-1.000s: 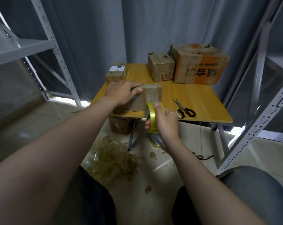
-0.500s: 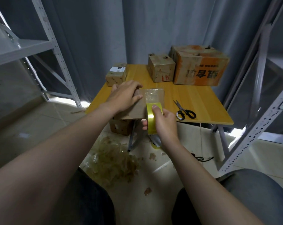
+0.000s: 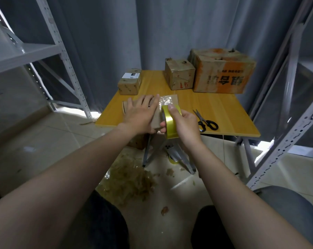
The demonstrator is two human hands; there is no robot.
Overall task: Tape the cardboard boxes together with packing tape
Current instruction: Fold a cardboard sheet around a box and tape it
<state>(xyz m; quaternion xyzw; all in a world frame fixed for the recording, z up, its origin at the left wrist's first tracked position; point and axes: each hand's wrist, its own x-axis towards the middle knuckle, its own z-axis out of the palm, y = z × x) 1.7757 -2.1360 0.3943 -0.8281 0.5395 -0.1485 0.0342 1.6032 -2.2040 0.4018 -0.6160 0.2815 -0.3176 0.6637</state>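
Observation:
A small brown cardboard box (image 3: 172,100) lies at the front edge of the yellow table (image 3: 215,108), with clear tape across its top. My left hand (image 3: 140,114) presses flat on the box, fingers straight. My right hand (image 3: 183,121) grips a yellow roll of packing tape (image 3: 170,123) at the box's near right side, thumb on top of the roll. The tape strip runs from the roll onto the box top.
Black-handled scissors (image 3: 206,122) lie right of the box. Three more boxes stand at the back: a small one (image 3: 129,84), a medium one (image 3: 180,76), a large orange-printed one (image 3: 222,72). Metal shelving flanks both sides. Crumpled tape scraps (image 3: 130,182) litter the floor.
The box has tipped from its side to lie flatter. My left hand spread flat over it. My right hand brought the tape roll up from below the table edge to the box.

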